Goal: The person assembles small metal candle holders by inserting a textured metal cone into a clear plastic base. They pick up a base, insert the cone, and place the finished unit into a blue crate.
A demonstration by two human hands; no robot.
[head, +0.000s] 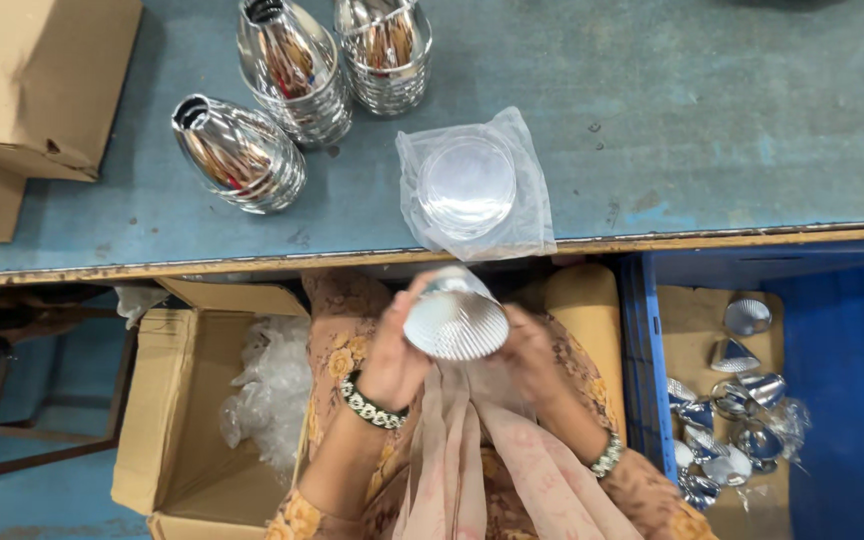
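Observation:
I hold a shiny silver cone-shaped reflector (455, 318) over my lap, its ribbed open mouth facing me. My left hand (394, 352) grips its left side and my right hand (530, 352) cups its right side. Both wrists wear beaded bracelets. On the blue-grey table (712, 120), just above my hands, lies a clear plastic bag with round clear discs (470, 186). Further back stand three stacks of nested silver reflectors (240, 152), one of them lying tilted on its side.
An open cardboard box with crumpled clear plastic (262, 395) sits at my left. A blue crate (642, 360) at my right holds several loose silver reflectors (727, 425) on cardboard. A closed cardboard box (37, 80) rests on the table's far left.

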